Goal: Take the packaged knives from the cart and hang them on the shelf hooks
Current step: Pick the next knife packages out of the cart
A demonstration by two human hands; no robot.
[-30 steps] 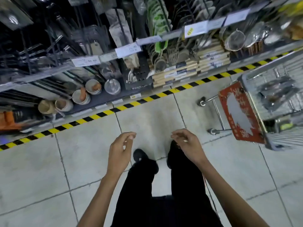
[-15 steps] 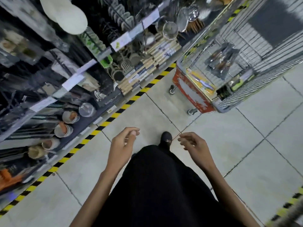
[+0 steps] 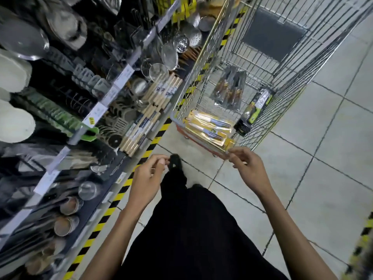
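Head view: silver wire cart (image 3: 282,57) has swung close since a second ago, now centre-right of frame. Yellow-carded packaged knives (image 3: 207,126) lie inside. Left grip (image 3: 147,178) and right grip (image 3: 246,168) are loosely curled and empty; right fingertips possibly brush the pack. Pickup likely next.

One cart (image 3: 286,77): two yellow packs (image 3: 207,126), one green pack (image 3: 255,110), perhaps two clear packs (image 3: 230,91), blurred. One left hand (image 3: 145,178), one right hand (image 3: 248,168).

Lighting is even and diffuse: the floor (image 3: 333,168) reads bright, the shelf (image 3: 76,135) recesses dim. Glare marks the steel bowls (image 3: 26,39). Wide-angle distortion and blur soften the edges.
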